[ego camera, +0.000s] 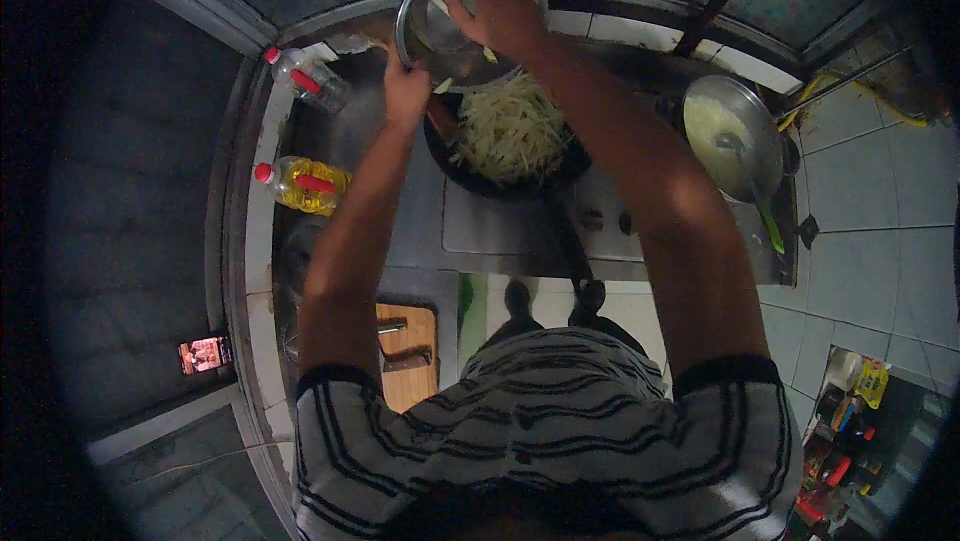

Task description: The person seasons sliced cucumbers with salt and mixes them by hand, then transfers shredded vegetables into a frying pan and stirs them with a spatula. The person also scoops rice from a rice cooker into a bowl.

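Note:
A metal bowl [450, 23] is tilted over a dark wok [480, 185] on the stove. My left hand [407, 87] grips the bowl's near left rim. Inside the bowl, my right hand [491, 8] reaches with fingers spread near a few pale strips clinging to the wall. Pale shredded vegetable, perhaps potato, lies heaped [514, 132] in the wok. A brown wooden handle [442, 121] shows at the wok's left side. The wok's long dark handle [566, 233] points towards me.
At the left stand an oil bottle [307, 185] and a clear plastic bottle [311, 80]. A metal pan [772, 121] with pale contents and a green-handled utensil [770, 226] is at the right. A cutting board [420, 387] holding a knife [409, 359] lies lower left.

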A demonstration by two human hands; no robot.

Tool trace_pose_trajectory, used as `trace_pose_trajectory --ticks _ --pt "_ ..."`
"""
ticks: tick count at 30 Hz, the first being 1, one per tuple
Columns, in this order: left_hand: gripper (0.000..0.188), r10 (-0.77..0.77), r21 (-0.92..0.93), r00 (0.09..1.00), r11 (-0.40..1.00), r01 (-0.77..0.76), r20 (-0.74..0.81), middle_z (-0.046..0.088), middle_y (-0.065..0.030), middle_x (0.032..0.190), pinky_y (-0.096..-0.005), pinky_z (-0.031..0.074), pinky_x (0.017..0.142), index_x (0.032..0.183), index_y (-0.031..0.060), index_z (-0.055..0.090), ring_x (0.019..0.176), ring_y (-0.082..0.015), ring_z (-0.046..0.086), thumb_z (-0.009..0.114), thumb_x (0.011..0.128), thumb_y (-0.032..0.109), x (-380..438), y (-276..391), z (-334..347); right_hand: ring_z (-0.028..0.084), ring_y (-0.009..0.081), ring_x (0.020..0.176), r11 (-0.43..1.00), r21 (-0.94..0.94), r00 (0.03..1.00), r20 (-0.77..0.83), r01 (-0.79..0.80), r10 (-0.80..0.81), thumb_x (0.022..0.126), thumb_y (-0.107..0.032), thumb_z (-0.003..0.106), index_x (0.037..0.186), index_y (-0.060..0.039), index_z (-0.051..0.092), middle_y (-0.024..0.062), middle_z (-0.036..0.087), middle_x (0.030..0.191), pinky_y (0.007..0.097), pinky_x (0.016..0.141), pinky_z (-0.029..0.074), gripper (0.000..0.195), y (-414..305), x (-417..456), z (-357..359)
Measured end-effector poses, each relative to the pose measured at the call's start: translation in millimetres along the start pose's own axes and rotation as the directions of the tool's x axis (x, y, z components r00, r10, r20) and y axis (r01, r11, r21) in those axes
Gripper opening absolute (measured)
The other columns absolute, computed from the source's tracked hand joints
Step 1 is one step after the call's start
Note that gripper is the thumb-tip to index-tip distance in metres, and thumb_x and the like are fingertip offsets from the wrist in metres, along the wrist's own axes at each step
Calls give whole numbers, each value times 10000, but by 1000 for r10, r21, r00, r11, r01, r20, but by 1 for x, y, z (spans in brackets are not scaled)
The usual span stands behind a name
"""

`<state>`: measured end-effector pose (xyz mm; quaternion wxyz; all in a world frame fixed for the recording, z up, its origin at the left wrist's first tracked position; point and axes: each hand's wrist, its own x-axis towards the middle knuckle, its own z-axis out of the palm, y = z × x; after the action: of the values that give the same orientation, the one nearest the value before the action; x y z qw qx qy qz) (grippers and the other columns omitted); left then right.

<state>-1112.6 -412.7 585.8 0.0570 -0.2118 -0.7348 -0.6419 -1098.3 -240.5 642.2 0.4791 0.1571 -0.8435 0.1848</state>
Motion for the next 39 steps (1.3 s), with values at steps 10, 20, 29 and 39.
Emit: trace_pose_trajectory --ticks 10,20,29,39 --pt "557 55 -177 995 983 -40 82 440 -102 1295 -308 335 973 1379 94 295 1155 -190 428 501 862 71 3 1 -10 540 293 962 942 174 673 664 286 -327 742 -213 581 946 -66 567 100 542 1005 398 823 442 252 29 -41 43" --pt "572 75 -33 997 997 -76 -29 417 -114 1317 -306 307 995 1407 89 231 1175 -199 408 489 933 279 3 23 13 525 280 967 915 -379 981 179 138 -74 778 -237 578 971 -50 555 98 537 1028 412 792 463 269 47 -29 16" --pt "494 -135 -186 985 976 113 -108 491 -113 1219 -303 372 920 1310 27 359 1075 -201 475 452 944 346 -4 -4 23 531 336 806 953 237 926 366 -188 92 749 -163 608 832 -44 554 150 538 850 444 711 437 155 11 -101 28" --pt "605 -58 -18 998 998 58 14 472 -136 1235 -320 350 935 1303 2 344 1111 -233 449 341 942 487 4 -37 10 563 295 922 796 527 955 164 -298 249 805 -139 584 979 -58 564 120 584 951 370 794 454 194 -8 -10 51"
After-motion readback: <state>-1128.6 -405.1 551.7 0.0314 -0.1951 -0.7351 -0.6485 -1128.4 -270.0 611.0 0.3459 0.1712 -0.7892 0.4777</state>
